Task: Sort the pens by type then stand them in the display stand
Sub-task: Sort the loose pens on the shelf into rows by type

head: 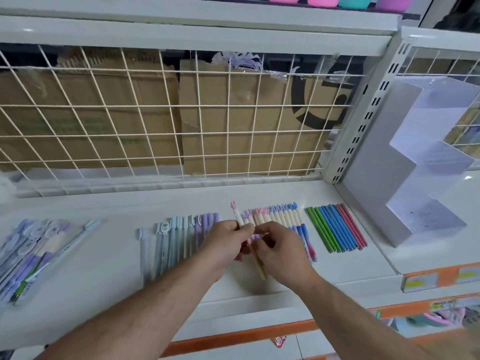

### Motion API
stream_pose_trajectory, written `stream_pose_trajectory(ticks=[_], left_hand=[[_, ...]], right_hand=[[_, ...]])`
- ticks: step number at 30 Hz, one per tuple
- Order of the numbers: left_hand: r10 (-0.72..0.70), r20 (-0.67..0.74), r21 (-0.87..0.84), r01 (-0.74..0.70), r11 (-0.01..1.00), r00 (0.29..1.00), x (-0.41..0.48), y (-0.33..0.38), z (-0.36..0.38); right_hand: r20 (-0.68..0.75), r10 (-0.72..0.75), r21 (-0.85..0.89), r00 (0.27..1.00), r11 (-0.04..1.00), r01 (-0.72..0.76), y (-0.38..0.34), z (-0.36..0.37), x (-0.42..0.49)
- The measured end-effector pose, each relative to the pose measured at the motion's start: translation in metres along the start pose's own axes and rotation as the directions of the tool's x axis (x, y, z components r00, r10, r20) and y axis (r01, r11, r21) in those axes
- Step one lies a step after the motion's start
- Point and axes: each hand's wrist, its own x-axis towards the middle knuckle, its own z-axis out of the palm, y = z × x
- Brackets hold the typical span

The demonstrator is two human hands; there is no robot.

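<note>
light is even and soft here, coming from above, with small glare spots on the white shelf [181, 255] and its upper rail. shadows stay faint. the wide lens bows the wire grid [166, 113] at the edges. both hands blur slightly; the left corner looks smeared.

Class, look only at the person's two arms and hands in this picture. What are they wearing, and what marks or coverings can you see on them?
Nothing is worn. The left hand and right hand are bare: no gloves, rings, watch or bracelet are visible. Both forearms are uncovered down to the picture's lower edge, with no sleeve in view. Fine hair shows on the forearms.
</note>
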Motion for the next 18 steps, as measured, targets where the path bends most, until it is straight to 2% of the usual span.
stream_pose_trajectory(ticks=[2,4,7,10,13,18], left_hand=[[0.02,0.018,0.02,-0.02,1.0,1.0,-0.001,0.0,0.008],[0.028,0.012,0.044,-0.029,0.999,1.0,-0.002,0.001,0.015],[0.048,-0.044,0.112,-0.042,0.993,0.998,-0.002,0.0,0.019],[0.098,-0.104,0.282,-0.065,0.957,0.99,0.0,-0.005,0.019],[0.138,-0.115,0.426,-0.077,0.902,0.984,-0.001,-0.008,0.016],[0.163,-0.106,0.528,-0.083,0.845,0.981,-0.002,-0.011,0.012]], right_hand=[[0.037,0.001,0.065,0.999,0.998,-0.003,0.003,-0.008,-0.002],[0.038,-0.008,0.04,0.999,0.999,0.006,0.007,-0.013,-0.001],[-0.028,0.001,-0.146,1.0,0.989,-0.005,0.017,-0.015,0.004],[-0.068,-0.035,-0.355,0.997,0.935,0.009,0.028,-0.018,0.012],[-0.043,-0.073,-0.448,0.996,0.893,0.046,0.032,-0.017,0.016],[-0.023,-0.086,-0.53,0.996,0.846,0.061,0.036,-0.012,0.021]])
